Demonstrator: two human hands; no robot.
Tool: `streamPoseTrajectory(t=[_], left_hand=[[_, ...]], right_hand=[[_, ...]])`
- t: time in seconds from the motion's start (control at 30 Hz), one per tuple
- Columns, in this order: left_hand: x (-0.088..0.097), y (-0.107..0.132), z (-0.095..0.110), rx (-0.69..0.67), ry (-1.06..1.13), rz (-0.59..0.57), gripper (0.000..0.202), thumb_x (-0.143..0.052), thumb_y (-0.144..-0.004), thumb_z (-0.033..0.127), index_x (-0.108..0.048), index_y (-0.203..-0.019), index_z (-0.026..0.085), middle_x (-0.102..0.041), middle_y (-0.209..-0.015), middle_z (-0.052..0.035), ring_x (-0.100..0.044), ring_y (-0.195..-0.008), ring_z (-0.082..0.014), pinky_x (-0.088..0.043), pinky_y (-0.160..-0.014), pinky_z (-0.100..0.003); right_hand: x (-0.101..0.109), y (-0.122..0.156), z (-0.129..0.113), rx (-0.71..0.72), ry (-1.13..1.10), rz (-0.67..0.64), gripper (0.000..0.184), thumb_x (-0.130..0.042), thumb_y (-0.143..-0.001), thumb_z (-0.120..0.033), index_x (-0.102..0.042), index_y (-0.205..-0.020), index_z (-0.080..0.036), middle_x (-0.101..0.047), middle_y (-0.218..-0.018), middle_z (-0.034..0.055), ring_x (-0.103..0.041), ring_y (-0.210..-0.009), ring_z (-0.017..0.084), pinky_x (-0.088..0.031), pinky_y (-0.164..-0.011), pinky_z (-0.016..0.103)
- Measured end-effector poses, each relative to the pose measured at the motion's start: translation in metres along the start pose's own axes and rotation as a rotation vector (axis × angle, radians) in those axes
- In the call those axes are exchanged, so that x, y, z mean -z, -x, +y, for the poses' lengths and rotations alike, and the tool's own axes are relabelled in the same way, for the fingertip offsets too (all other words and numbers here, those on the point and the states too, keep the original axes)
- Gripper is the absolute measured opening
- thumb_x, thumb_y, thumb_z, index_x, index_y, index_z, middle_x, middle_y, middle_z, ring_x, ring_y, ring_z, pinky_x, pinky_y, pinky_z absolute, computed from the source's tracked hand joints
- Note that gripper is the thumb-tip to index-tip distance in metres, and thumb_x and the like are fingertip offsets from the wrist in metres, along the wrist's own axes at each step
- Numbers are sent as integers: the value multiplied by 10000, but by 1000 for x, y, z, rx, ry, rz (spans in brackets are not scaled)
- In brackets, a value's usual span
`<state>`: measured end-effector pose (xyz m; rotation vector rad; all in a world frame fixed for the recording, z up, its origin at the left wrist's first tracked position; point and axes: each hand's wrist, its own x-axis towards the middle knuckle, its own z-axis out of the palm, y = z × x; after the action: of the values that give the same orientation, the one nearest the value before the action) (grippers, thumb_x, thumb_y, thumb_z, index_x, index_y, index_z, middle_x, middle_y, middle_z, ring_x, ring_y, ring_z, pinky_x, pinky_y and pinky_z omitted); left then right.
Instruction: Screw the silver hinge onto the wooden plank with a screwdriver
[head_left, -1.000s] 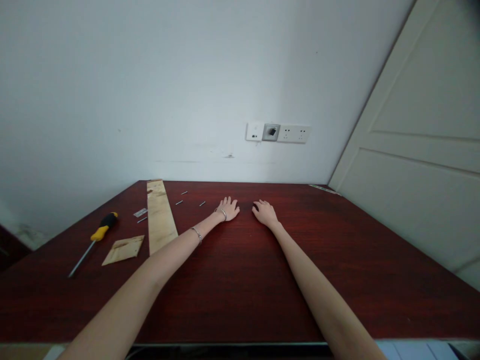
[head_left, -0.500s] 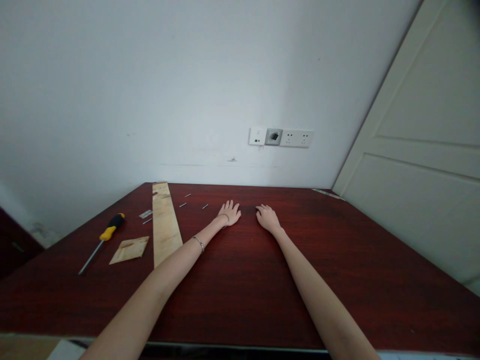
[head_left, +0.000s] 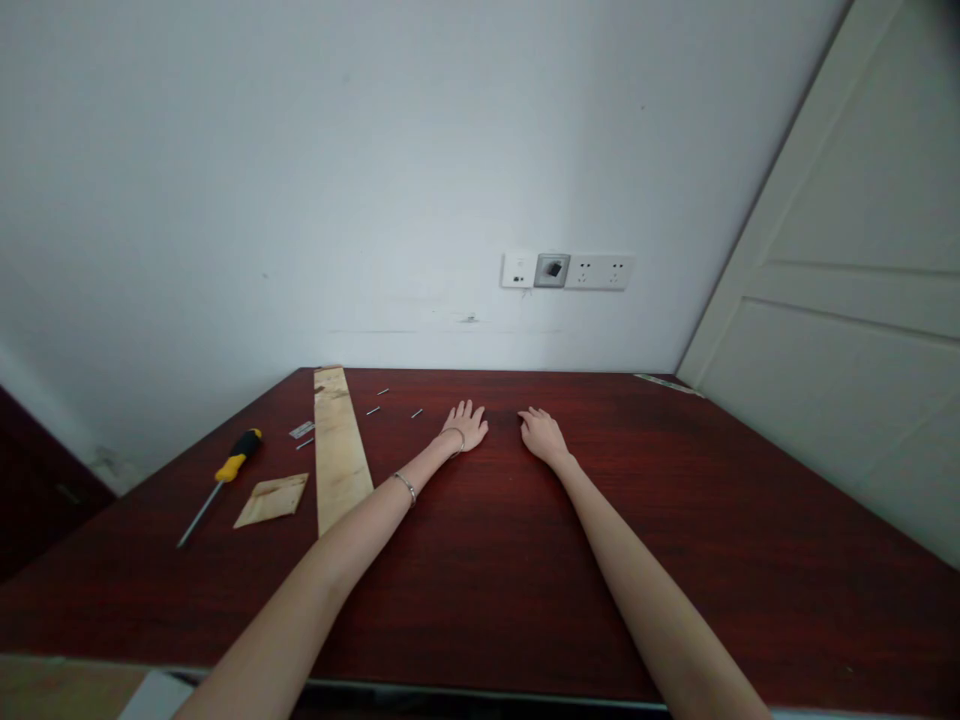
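Observation:
My left hand lies flat on the dark red tabletop, its fingers spread and nothing in it. To its right, my right hand rests palm down on the same surface, fingers stretched toward the left, with no object visible in it. Small screws or nails lie left of my left hand, the nearest screw a short way off. A long wooden board runs from the back edge toward me, its near end hidden behind my left forearm.
Left of the board are a small wooden piece, a metal plate and a yellow and black screwdriver. A thin strip lies at the back right corner. Wall sockets sit above the table; a white panelled door stands right.
The view has shifted slightly, so everything on the table appears a little further right. Both hands keep their places on the tabletop.

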<state>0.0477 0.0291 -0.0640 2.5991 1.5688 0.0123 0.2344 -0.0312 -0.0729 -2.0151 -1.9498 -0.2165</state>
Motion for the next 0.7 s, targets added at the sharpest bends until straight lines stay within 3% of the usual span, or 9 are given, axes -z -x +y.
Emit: streamPoseTrajectory(t=[0.27, 0.43, 0.7], left_hand=[[-1, 1, -1, -4, 21, 1, 625, -180, -974, 457, -230, -1521, 157, -107, -1588, -123, -73, -1469, -295, -120, -1182, -440], [-1, 2, -1, -6, 30, 6, 622, -191, -972, 450, -237, -1520, 160, -117, -1588, -120, -80, -1469, -291, -116, -1185, -435], [0, 4, -2, -8, 30, 15, 619, -189, -970, 451, -243, -1516, 164, -134, -1586, -111, -95, -1468, -285, -127, -1184, -437]], right_hand=[[2, 1, -1, -5, -20, -31, 361, -568, -914, -356, -554, -1230, -183, -566, -1279, 92, -588, -1098, 223, -503, -919, 461], [5, 3, -2, -28, -36, -91, 404, -378, -963, -216, -546, -1325, -153, -498, -1431, 137, -434, -1332, 271, -366, -1069, 413], [8, 4, -4, -34, -31, -119, 481, -318, -935, -175, -521, -1368, -131, -474, -1459, 137, -402, -1362, 288, -335, -1083, 384]])
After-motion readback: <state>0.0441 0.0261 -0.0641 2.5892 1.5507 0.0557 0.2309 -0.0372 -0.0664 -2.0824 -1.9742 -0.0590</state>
